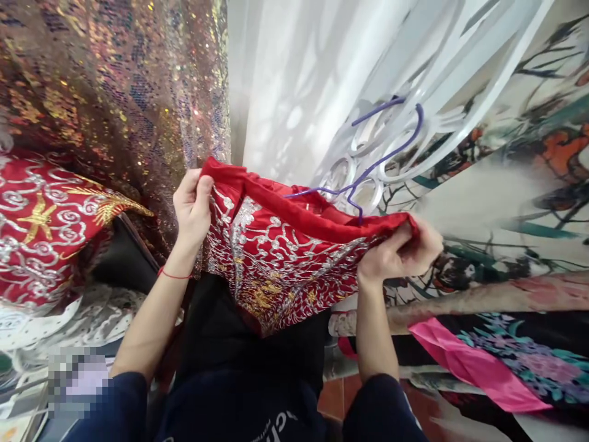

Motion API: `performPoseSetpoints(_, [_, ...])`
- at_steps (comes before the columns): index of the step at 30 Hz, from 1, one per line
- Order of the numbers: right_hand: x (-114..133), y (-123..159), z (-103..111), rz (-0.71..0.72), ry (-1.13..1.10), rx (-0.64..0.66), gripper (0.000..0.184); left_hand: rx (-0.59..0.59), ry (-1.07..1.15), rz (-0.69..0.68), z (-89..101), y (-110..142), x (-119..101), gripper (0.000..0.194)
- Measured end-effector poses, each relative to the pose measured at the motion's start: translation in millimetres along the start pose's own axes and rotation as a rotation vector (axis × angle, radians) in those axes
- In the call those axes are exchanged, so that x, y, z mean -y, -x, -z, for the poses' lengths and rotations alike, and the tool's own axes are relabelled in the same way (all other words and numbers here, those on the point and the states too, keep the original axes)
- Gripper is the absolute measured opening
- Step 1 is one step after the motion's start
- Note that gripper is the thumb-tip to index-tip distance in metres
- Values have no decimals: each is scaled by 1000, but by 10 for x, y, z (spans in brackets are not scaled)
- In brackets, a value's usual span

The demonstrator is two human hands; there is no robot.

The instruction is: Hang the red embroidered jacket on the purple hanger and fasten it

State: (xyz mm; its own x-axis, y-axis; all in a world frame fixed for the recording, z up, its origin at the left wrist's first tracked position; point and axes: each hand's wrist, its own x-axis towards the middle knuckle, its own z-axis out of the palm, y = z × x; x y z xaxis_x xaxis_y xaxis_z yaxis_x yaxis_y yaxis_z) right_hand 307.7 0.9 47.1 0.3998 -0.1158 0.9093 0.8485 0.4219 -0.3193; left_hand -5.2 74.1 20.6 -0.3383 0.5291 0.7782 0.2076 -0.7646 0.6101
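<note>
At opposite ends of the waistband [294,212], the left hand [192,205] and right hand [398,252] grip the red garment [280,248] between them, presumably keeping its top spread around the hanger [354,185].

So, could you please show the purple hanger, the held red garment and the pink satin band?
Purple hanger [354,185]: head view, junction below its hook.
Held red garment [280,253]: head view, silver-embroidered front.
Pink satin band [479,372]: head view, middle stretch.
</note>
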Motion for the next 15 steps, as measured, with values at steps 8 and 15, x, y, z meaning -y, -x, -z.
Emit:
performPoseSetpoints(8, [-287,361,107,246,81,145,32,-232,-145,-31,-100,348,122,32])
performPoseSetpoints(15, [215,762,-16,456,-215,726,24,-224,-192,21,-237,467,142,37])
